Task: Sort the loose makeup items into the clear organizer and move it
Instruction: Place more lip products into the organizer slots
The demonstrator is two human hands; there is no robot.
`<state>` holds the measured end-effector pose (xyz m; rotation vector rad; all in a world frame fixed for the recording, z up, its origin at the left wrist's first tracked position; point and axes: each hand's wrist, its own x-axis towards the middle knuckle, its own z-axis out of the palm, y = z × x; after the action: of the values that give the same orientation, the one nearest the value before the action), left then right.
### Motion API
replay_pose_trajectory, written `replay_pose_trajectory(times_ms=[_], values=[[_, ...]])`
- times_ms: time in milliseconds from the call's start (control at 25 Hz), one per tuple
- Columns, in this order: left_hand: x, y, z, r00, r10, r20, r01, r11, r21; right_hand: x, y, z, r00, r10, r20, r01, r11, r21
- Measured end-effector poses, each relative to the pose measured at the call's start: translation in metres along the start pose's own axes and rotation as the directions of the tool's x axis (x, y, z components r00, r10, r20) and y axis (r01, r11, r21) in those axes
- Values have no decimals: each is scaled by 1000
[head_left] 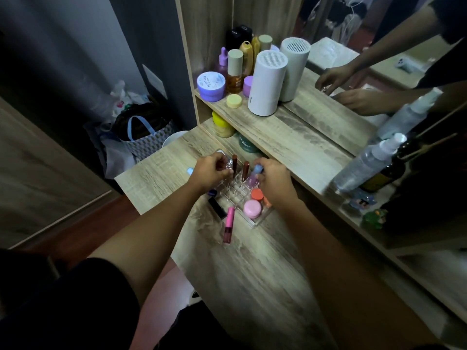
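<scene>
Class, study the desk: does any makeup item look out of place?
Yes. A pink tube lies flat on the desk beside the organizer, not in a slot. A dark item lies loose next to it. The tubes in the organizer stand upright.

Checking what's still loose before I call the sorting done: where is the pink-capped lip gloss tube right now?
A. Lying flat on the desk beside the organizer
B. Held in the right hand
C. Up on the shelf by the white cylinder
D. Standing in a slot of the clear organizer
A: the pink-capped lip gloss tube lies flat on the desk, outside the clear organizer and near its front left corner, with neither hand touching it.
</scene>
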<state>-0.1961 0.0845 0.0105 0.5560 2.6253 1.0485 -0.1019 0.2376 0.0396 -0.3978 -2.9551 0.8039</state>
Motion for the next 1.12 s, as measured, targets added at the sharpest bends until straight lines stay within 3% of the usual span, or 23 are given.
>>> replay_pose_trajectory(times_ms=[280,560,800,1120], values=[[2,-2,-3,999,25,27,-25,1000,15,-7,-8,20,990,135,27,-134,990,-48],[7,9,-3,997,52,57,-53,998,15,-2,2,17,969,246,9,-247,968,47],[-9,-3,-10,996,44,82,-45,999,13,-15,-10,26,983,183,13,-183,981,69],[-4,-2,-18,992,33,125,-29,999,-33,-31,-17,25,972,157,-175,-142,985,93]])
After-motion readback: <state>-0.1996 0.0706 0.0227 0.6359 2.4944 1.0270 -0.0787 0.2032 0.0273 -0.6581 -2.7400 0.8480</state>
